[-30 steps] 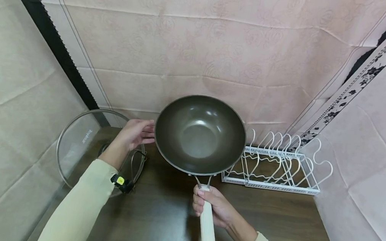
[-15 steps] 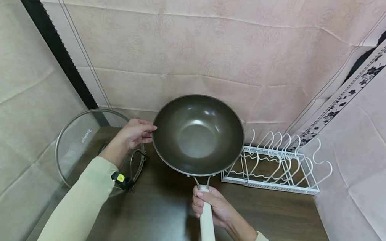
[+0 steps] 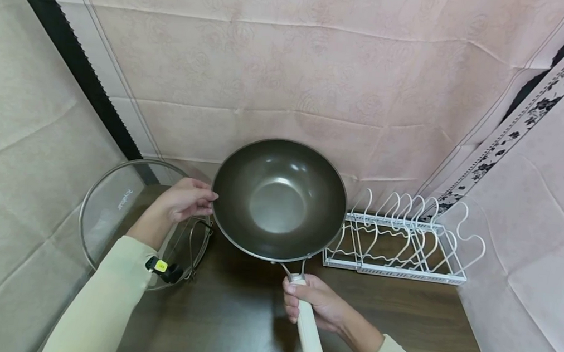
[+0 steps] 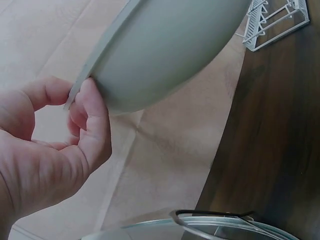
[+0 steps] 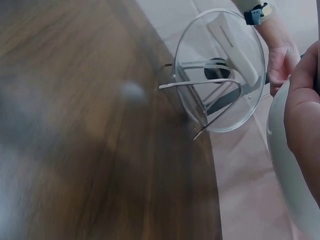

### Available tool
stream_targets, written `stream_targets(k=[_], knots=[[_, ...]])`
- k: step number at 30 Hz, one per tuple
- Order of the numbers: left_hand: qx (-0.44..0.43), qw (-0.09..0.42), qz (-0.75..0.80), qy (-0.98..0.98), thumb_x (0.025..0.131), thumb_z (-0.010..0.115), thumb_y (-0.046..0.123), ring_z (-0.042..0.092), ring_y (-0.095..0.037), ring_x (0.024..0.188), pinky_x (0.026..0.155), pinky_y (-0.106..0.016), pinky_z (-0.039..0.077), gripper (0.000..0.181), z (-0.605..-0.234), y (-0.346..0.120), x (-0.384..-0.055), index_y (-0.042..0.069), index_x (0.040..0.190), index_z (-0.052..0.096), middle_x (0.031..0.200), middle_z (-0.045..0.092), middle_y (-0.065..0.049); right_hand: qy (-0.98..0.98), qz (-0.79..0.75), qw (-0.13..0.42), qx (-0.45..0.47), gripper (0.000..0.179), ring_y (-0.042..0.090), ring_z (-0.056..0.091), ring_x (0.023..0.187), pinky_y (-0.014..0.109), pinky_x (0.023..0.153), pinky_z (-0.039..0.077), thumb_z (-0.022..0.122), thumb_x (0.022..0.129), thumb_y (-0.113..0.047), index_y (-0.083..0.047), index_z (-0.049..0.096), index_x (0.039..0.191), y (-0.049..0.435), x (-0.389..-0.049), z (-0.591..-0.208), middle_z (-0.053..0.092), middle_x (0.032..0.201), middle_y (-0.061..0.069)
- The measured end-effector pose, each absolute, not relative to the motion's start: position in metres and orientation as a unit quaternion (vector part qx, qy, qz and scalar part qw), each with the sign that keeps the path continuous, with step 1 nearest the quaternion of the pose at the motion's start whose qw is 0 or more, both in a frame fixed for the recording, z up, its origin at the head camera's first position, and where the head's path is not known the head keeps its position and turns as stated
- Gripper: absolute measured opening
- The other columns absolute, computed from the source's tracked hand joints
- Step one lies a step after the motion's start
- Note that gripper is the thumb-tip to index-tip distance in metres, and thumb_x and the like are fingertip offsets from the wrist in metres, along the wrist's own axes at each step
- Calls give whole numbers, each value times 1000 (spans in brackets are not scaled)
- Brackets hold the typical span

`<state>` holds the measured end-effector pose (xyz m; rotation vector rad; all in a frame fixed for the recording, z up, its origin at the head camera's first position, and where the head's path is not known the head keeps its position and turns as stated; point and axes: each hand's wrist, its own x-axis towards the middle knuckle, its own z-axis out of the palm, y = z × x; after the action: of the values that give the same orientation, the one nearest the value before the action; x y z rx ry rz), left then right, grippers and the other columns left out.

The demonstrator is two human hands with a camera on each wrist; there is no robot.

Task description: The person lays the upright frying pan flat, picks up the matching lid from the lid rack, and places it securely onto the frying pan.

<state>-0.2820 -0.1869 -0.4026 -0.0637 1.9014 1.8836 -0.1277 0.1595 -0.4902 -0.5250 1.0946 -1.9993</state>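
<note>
A deep wok-style frying pan (image 3: 280,201), dark inside and pale grey-green outside, is held up over the table with its inside facing the head camera. My left hand (image 3: 184,201) pinches its left rim between thumb and fingers, which the left wrist view shows closely. My right hand (image 3: 315,303) grips the cream handle (image 3: 314,344) close to the wire neck joining it to the pan. Behind my left forearm, a glass lid (image 3: 110,211) with a metal rim leans upright in a wire stand (image 5: 200,85). In the right wrist view the pan's outer wall (image 5: 285,160) is partly hidden by my right hand.
A white wire dish rack (image 3: 399,273) stands on the dark wooden table (image 3: 229,317) to the right, its left end close behind the pan in the head view. Pale patterned cloth (image 3: 291,70) hangs at the back and both sides.
The pan has shifted left and slightly down, tilting its handle. My left hand has come to the rim, pinched it and moved left with it; my right hand keeps its grip.
</note>
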Motion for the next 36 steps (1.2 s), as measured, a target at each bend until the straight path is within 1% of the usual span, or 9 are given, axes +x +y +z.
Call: stream_targets(k=[4, 12, 15, 19, 24, 28, 31, 32, 36], knots=[[-16, 227, 679, 698, 100, 57, -3, 63, -9, 73, 75, -25, 62, 26, -404, -195, -275, -5, 121, 42, 90, 60, -2, 465, -768, 397, -191, 17, 4, 59, 65, 19, 65, 55, 47, 107, -12, -17, 57, 96, 162, -130, -490, 58, 73, -12], [2, 213, 678, 704, 101, 57, -2, 64, -11, 73, 77, -28, 64, 15, -403, -203, -259, -4, 110, 45, 88, 61, -3, 537, -723, 386, -201, 14, 6, 59, 63, 21, 61, 55, 50, 104, -8, -13, 55, 91, 171, -138, -488, 58, 71, -10], [6, 211, 683, 700, 101, 57, -2, 65, -12, 72, 76, -29, 64, 8, -404, -204, -253, -3, 103, 50, 87, 62, -4, 567, -701, 381, -204, 13, 6, 60, 63, 21, 60, 56, 52, 103, -8, -11, 55, 91, 176, -142, -488, 59, 71, -10], [1, 204, 697, 687, 100, 57, -5, 66, -13, 70, 74, -29, 64, 9, -410, -203, -247, 0, 94, 53, 85, 62, -6, 605, -671, 382, -195, 11, 7, 61, 63, 23, 60, 57, 55, 103, -9, -8, 55, 92, 182, -147, -486, 59, 70, -8], [8, 192, 705, 682, 99, 56, -8, 68, -13, 71, 73, -28, 64, 10, -416, -199, -238, -1, 94, 51, 86, 61, -7, 654, -634, 374, -175, 10, 9, 63, 59, 25, 58, 59, 60, 101, -9, -4, 55, 94, 190, -151, -484, 61, 69, -2], [3, 179, 705, 686, 98, 57, -8, 69, -14, 75, 75, -29, 64, 9, -419, -194, -229, -2, 94, 51, 87, 62, -8, 691, -607, 356, -167, 10, 11, 64, 56, 25, 56, 59, 61, 100, -6, 0, 54, 95, 196, -153, -485, 61, 68, 1], [-4, 169, 709, 685, 98, 57, -8, 70, -14, 79, 76, -30, 65, 9, -422, -189, -222, -3, 97, 50, 86, 63, -7, 715, -587, 343, -163, 10, 11, 64, 54, 26, 54, 59, 61, 98, -3, 1, 54, 95, 199, -154, -486, 61, 66, 2], [-8, 164, 711, 684, 98, 56, -8, 70, -14, 80, 76, -30, 65, 9, -423, -188, -220, -3, 98, 49, 86, 64, -7, 725, -578, 338, -162, 10, 11, 64, 54, 27, 54, 60, 62, 98, -3, 2, 54, 95, 200, -155, -486, 61, 66, 2], [-20, 147, 717, 681, 98, 56, -9, 69, -12, 78, 73, -28, 64, 13, -428, -181, -212, -4, 101, 45, 83, 64, -5, 771, -533, 310, -160, 14, 12, 64, 52, 43, 56, 63, 65, 97, -7, 2, 54, 97, 206, -156, -485, 62, 65, 4]])
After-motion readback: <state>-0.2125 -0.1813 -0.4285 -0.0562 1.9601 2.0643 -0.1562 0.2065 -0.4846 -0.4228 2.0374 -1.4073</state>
